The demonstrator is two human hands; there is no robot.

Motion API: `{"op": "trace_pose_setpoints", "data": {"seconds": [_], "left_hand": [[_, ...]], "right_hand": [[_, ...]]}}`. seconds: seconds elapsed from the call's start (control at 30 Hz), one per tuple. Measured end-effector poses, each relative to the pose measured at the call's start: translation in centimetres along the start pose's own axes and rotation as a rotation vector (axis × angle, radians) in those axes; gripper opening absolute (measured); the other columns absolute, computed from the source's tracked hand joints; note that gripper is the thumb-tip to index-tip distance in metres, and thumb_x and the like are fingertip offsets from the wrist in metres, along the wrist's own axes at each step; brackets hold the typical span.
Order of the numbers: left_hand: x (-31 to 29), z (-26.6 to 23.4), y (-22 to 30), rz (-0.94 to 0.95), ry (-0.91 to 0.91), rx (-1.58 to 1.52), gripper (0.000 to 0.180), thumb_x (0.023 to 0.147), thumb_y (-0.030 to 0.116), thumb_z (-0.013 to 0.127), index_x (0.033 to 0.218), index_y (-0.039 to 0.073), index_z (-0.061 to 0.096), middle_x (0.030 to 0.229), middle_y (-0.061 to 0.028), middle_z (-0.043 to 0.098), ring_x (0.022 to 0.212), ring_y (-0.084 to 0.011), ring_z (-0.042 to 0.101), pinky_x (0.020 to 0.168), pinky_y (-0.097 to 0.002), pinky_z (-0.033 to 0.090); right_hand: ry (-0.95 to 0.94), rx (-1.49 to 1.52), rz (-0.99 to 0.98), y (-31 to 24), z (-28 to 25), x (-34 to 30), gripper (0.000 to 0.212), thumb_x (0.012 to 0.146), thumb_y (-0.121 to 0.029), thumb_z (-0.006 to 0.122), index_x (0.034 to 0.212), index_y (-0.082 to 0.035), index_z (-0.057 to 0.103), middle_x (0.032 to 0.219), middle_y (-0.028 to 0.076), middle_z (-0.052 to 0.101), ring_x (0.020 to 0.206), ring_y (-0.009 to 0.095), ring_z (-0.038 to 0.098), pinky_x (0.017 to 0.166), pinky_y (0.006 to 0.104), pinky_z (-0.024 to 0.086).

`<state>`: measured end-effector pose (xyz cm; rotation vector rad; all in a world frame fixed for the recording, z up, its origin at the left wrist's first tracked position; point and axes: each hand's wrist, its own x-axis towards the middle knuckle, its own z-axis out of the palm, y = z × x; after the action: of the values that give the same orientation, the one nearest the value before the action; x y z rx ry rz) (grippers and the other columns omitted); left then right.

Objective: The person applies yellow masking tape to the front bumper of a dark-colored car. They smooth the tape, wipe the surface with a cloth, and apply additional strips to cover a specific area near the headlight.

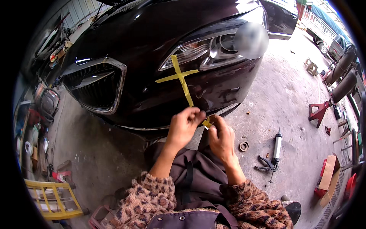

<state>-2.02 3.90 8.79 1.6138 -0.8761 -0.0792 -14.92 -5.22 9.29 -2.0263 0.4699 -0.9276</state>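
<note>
My right hand (222,139) pinches a short crumpled piece of yellow tape (207,123) in front of the bumper. Close beside it, my left hand (183,128) has its fingers curled and pinched together; whatever lies between their tips is too small to make out. Just above the left hand ends one strip of a yellow tape cross (178,75). That cross is stuck on the dark car bumper (145,95), its upper end reaching the headlight (213,47).
A chrome-edged grille (97,84) is at the left. On the concrete floor to the right lie a tape roll (243,146) and a caulking gun (275,150). Further right are a red jack stand (318,113) and a cardboard box (329,177). A yellow rack (55,199) stands lower left.
</note>
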Motion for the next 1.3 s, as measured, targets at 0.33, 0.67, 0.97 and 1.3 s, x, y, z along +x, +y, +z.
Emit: {"op": "trace_pose_setpoints", "data": {"seconds": [0.33,0.67,0.97,1.3], "left_hand": [[-5.2,0.3,-1.1,-0.351,0.046,-0.356,0.015,0.090,0.011,0.073,0.095,-0.004,0.071,0.075,-0.0021,0.066,0.059,-0.0062,0.055,0.053,-0.0223,0.044],[-2.0,-2.7,-0.4,0.244,0.515,0.265,0.009,0.084,-0.003,0.069,0.083,-0.001,0.061,0.080,-0.0108,0.059,0.071,-0.0276,0.059,0.063,-0.0343,0.047],[2.8,-4.1,-3.0,0.393,0.906,0.474,0.008,0.089,0.003,0.068,0.090,0.001,0.060,0.083,-0.0113,0.057,0.072,-0.0285,0.057,0.062,-0.0367,0.047],[3.8,-2.2,-5.2,0.444,0.928,0.561,0.008,0.089,0.003,0.069,0.092,0.003,0.062,0.083,-0.0106,0.057,0.067,-0.0278,0.057,0.056,-0.0362,0.046]], "right_hand": [[-0.237,-0.270,-0.037,0.4,1.7,-1.0,0.068,0.087,-0.009,0.058,0.148,0.001,0.030,0.070,0.015,0.063,0.058,0.037,0.061,0.055,0.0451,0.047],[-0.337,-0.065,-0.143,-2.8,1.1,1.1,0.041,0.092,-0.014,0.066,0.130,-0.009,0.052,0.072,0.012,0.065,0.059,0.034,0.063,0.054,0.0409,0.047],[-0.195,-0.779,-0.387,-3.6,-0.8,9.5,0.032,0.091,-0.035,0.067,0.087,-0.006,0.054,0.064,0.016,0.066,0.061,0.035,0.069,0.054,0.0449,0.052],[-0.205,-0.953,-0.320,-3.6,0.2,11.6,0.033,0.090,-0.034,0.068,0.086,-0.002,0.060,0.065,0.018,0.067,0.064,0.037,0.069,0.058,0.0453,0.053]]}}
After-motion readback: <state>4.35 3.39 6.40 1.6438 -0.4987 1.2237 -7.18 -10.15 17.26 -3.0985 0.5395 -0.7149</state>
